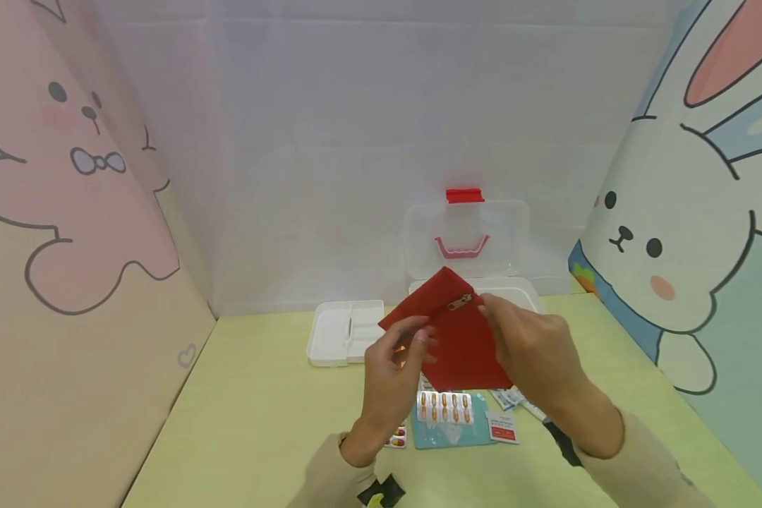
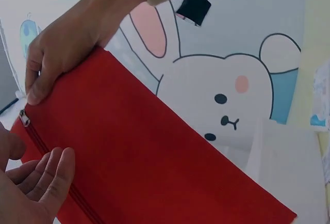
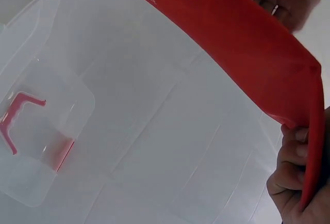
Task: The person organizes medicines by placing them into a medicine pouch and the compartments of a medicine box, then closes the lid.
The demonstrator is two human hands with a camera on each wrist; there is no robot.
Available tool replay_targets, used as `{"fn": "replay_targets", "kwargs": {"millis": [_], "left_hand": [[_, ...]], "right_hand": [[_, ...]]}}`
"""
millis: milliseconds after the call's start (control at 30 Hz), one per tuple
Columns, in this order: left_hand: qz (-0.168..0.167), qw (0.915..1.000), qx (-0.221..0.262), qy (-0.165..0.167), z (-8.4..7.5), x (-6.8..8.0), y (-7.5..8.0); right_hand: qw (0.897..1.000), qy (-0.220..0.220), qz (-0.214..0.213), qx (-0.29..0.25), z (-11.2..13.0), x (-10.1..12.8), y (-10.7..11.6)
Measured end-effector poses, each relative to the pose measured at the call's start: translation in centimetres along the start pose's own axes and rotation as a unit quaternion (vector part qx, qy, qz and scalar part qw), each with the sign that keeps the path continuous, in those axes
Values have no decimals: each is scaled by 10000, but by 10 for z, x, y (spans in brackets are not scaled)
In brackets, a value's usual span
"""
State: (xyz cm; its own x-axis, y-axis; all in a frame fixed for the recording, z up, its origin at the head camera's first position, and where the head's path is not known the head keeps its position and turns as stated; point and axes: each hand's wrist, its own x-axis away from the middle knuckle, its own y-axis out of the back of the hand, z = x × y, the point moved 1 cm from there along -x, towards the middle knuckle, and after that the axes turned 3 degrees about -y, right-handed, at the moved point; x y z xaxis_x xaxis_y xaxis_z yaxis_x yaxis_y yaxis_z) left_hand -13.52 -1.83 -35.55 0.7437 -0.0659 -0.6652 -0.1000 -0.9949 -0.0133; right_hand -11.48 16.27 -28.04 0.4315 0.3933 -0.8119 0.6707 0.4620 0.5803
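Fingers of the right hand [image 1: 533, 353] pinch the red zip pouch [image 1: 460, 342] by its edge near the zipper pull, holding it above the bench [image 1: 248, 423] before the clear box [image 1: 466, 240]. Left hand [image 1: 394, 367] grips its lower corner; blister packs [image 1: 444, 408] lie beneath.

Pale green bench [image 1: 248, 423] carrying it all: a clear storage box [image 1: 476, 286] sits at the back with its lid up, a white divided tray [image 1: 343, 331] just left of it, and nearer the front blister packs of capsules [image 1: 444, 408], a teal sheet [image 1: 447, 434] and small sachets [image 1: 503, 428] lying together.
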Motion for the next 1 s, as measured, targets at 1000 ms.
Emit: {"fn": "replay_targets", "kwargs": {"millis": [1000], "left_hand": [[-130, 9939, 909, 611, -21, -19, -27]], "right_hand": [[9992, -294, 242, -145, 11, 7, -14]]}}
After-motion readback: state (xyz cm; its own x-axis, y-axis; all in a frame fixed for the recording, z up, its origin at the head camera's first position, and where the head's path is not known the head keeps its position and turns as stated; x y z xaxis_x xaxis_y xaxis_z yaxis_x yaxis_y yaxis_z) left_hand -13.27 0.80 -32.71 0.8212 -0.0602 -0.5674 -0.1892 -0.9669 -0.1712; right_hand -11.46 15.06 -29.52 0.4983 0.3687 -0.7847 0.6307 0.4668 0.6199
